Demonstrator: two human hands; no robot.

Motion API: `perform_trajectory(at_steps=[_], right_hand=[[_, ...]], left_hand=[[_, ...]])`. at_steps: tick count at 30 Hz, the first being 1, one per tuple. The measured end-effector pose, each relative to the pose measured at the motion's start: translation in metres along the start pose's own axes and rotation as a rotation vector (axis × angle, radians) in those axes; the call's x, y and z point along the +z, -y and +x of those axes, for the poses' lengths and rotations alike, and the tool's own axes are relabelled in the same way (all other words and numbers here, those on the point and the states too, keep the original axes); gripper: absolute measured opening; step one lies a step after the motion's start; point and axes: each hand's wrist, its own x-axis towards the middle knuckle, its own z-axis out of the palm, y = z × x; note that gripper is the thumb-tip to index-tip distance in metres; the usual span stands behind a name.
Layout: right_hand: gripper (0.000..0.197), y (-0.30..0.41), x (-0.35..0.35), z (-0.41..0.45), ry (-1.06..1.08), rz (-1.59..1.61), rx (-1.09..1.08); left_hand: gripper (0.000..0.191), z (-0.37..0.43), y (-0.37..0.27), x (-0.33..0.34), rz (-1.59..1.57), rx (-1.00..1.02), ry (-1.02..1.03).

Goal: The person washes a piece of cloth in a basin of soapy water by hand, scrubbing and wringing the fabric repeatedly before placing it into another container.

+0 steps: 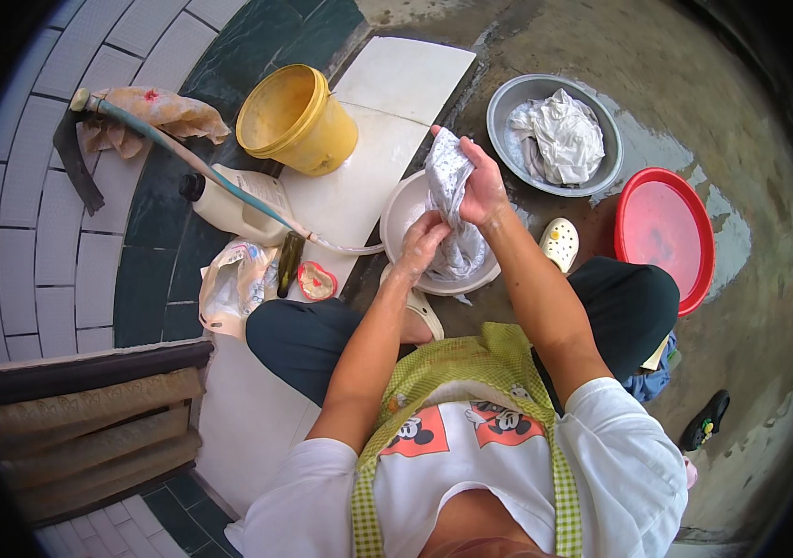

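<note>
A wet, patterned white-grey cloth (446, 167) is stretched up out of a white plastic basin (396, 202) between my knees. My right hand (483, 183) holds its raised upper part, the fingers behind the fabric. Lower down, my left hand (425, 240) grips the cloth's side just above the basin. The rest of the cloth hangs down into the basin. Both hands look wet, with traces of suds. What the basin holds beneath the cloth is mostly hidden.
Ahead right stands a grey metal basin (497, 139) with white laundry (567, 139); nearer is a red basin (700, 286) of water. To the left are a yellow bucket (298, 118), a jug (250, 202), a hose (229, 188) reaching the white basin, a plastic bag (232, 286) and a heart-shaped dish (317, 280).
</note>
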Motion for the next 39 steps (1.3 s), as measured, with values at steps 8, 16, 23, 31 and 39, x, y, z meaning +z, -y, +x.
perform_trajectory(at_steps=[8,16,23,31,39], right_hand=[[0.032,0.046,-0.02,0.008,-0.359,-0.893,-0.062],[0.023,0.059,-0.035,-0.004,-0.388,-1.372,-0.21],[0.039,0.018,-0.032,-0.014,-0.071,-1.305,0.064],[0.014,0.02,-0.039,-0.009,-0.225,-1.114,-0.022],[0.037,-0.028,-0.068,0.005,-0.23,-2.546,-0.557]], left_hand=[[0.025,-0.017,-0.014,-0.015,0.561,-0.083,-0.002],[0.008,-0.015,-0.05,-0.034,-0.689,0.115,0.044],[0.014,0.023,-0.038,-0.029,-1.153,-0.097,-0.19],[0.011,0.032,-0.029,-0.01,-0.959,-0.034,-0.35],[0.048,0.039,-0.009,0.029,-0.953,-0.373,-0.086]])
